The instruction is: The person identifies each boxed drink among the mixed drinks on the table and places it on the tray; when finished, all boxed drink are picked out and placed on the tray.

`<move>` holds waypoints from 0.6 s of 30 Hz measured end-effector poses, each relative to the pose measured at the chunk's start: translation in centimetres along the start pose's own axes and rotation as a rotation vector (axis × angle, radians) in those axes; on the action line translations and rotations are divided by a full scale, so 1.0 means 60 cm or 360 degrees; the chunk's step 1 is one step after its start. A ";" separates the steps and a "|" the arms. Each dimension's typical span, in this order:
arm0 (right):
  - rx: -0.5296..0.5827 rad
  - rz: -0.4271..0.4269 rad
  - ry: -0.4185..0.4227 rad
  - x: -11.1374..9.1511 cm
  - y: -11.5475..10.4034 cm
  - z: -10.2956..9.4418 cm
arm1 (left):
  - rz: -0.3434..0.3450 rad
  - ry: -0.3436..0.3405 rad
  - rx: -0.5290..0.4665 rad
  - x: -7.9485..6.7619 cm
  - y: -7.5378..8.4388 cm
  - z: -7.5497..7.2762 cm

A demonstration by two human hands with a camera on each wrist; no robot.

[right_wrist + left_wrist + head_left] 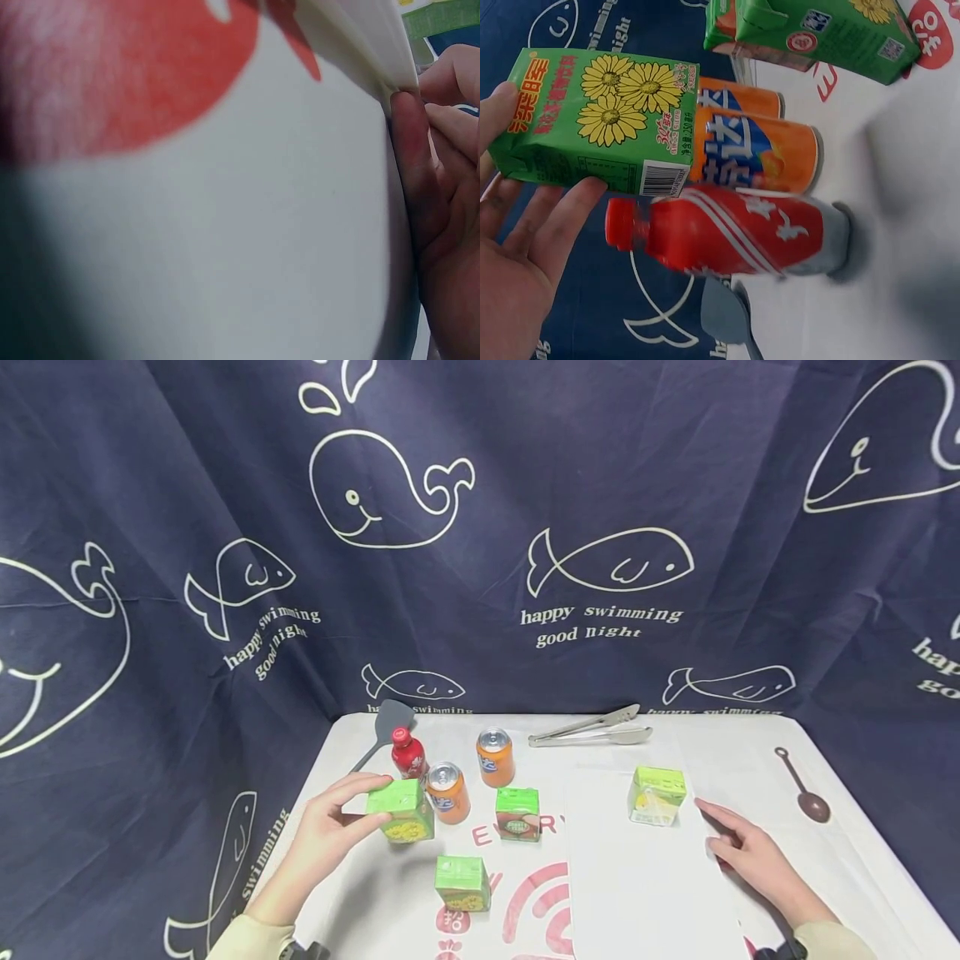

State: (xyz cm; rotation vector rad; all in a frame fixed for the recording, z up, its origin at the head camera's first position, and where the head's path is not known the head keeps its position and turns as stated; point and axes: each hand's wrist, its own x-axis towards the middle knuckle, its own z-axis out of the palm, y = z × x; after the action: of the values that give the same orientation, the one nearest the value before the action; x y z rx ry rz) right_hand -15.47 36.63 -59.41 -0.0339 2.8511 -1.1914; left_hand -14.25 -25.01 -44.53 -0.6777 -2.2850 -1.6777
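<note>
The left hand (328, 825) holds a flowered carton (407, 818) between thumb and fingers; the carton sits at the fingertips, in front of a red bottle (408, 757) and just beside an orange can (448, 795). The right hand (753, 856), index finger extended and gripping nothing, is near a pale carton (656, 797) standing on a white sheet (645, 893).

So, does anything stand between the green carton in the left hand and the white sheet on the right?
Yes: straight across from the held carton, an orange can and then another green carton stand before the white sheet.
</note>
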 end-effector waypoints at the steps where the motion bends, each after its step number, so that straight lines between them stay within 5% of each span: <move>1: 0.0006 -0.0001 -0.0001 0.000 0.000 0.000 | 0.0010 0.0001 0.0001 0.004 0.003 0.004; 18: 0.0047 -0.0009 0.0011 0.000 0.001 0.000 | -0.0014 -0.0101 0.0225 0.072 0.030 0.070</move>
State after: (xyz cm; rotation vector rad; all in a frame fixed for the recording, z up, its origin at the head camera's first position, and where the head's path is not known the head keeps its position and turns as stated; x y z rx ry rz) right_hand -15.49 36.67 -59.44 -0.0367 2.8406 -1.2373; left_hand -16.77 -19.64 -42.48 -0.7000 -2.4262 -1.5009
